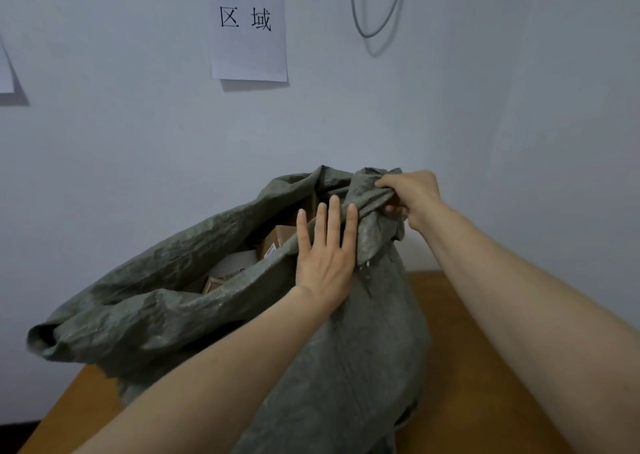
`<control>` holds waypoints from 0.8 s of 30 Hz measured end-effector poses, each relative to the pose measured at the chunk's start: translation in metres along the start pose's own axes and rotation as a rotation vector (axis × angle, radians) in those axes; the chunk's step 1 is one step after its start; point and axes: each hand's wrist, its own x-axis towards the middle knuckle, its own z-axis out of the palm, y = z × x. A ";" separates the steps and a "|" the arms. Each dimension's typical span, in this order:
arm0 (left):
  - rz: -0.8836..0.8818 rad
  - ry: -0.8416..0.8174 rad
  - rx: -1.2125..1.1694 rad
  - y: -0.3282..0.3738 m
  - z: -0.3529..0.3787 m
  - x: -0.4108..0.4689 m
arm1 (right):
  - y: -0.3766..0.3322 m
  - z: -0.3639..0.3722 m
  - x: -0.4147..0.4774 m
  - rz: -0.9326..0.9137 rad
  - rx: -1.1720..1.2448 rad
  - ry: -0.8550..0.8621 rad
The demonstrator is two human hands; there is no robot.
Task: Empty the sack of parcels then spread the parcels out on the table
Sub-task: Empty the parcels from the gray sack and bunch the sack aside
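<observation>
**Right hand (412, 197) bunches the sack's (346, 367) rim; left hand (325, 256) lies flat beside it**

Fingers and thumb of the right hand are curled tight round a gathered twist of the grey-green woven sack, at the highest point of its rim; a short crumpled flap hangs just below that fist. Just left of and below the grip, the left hand lies flat on the near side of the sack's mouth, fingers straight and slightly spread, palm on the cloth, pinching nothing; its fingertips lie at the edge of the opening. From the grip the rim runs down and away to the left, ending in a rolled, sagging lip well apart from both hands; the mouth gapes between.

Inside the opening, left of and below the grip, the parcels (242, 263) show: a brown cardboard box (278, 237) with a white label just beyond the left fingers; a white packet (233, 263) lower and further left, just beside it; the corner of another brown box (213, 284) below that; how many lie underneath cannot be told.

Beneath the grip the sack stands upright on a wooden table (467, 349), whose bare top shows to the right of and below the gripping hand; on the pale wall behind, a paper sign (249, 38) with black characters hangs up and to the left, and a grey cable (377, 10) loops down almost straight above.
</observation>
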 end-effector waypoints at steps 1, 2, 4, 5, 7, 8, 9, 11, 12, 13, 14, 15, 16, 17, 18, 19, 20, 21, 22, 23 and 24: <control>0.034 0.016 -0.019 -0.003 0.000 0.004 | -0.002 -0.003 -0.002 -0.006 -0.026 -0.045; 0.068 0.032 -0.064 -0.006 -0.001 0.009 | -0.001 -0.007 -0.002 -0.004 -0.041 -0.075; 0.085 0.080 -0.291 -0.013 -0.007 0.019 | 0.005 -0.018 0.006 0.020 -0.051 -0.051; 0.037 0.077 -0.454 -0.019 -0.012 0.026 | 0.010 -0.024 0.013 0.031 -0.048 0.006; -0.091 -0.012 -0.790 -0.032 -0.023 0.040 | 0.024 -0.036 0.026 0.075 -0.066 0.098; -0.129 -0.066 -0.906 -0.038 -0.030 0.045 | 0.032 -0.040 0.030 0.128 -0.091 0.100; -0.144 -0.127 -0.982 -0.044 -0.036 0.050 | 0.041 -0.042 0.035 0.211 -0.121 0.071; -0.136 -0.292 -1.043 -0.052 -0.048 0.055 | 0.055 -0.042 0.040 0.393 -0.128 -0.047; -0.137 -0.381 -1.026 -0.054 -0.054 0.057 | 0.059 -0.039 0.040 0.452 -0.084 -0.107; -0.132 -0.466 -0.981 -0.057 -0.058 0.058 | 0.062 -0.035 0.042 0.491 -0.026 -0.163; -0.123 -0.546 -0.916 -0.059 -0.062 0.058 | 0.065 -0.031 0.045 0.509 0.014 -0.207; -0.112 -0.615 -0.854 -0.060 -0.064 0.056 | 0.065 -0.027 0.045 0.516 0.022 -0.235; -0.110 -0.664 -0.816 -0.062 -0.065 0.055 | 0.066 -0.023 0.044 0.529 0.019 -0.243; -0.118 -0.691 -0.804 -0.063 -0.065 0.054 | 0.069 -0.017 0.047 0.540 0.011 -0.240; -0.128 -0.699 -0.808 -0.065 -0.064 0.053 | 0.073 -0.011 0.050 0.558 -0.003 -0.247; -0.130 -0.699 -0.819 -0.068 -0.062 0.052 | 0.078 -0.006 0.052 0.584 -0.017 -0.264; -0.123 -0.708 -0.830 -0.071 -0.061 0.051 | 0.084 0.000 0.054 0.615 -0.024 -0.272; -0.098 -0.734 -0.838 -0.074 -0.059 0.050 | 0.090 0.005 0.056 0.643 -0.030 -0.266; -0.062 -0.778 -0.852 -0.077 -0.059 0.050 | 0.095 0.009 0.059 0.657 -0.031 -0.248; -0.021 -0.827 -0.869 -0.082 -0.058 0.050 | 0.098 0.013 0.062 0.647 -0.036 -0.227; 0.012 -0.862 -0.881 -0.086 -0.058 0.052 | 0.098 0.015 0.065 0.634 -0.047 -0.208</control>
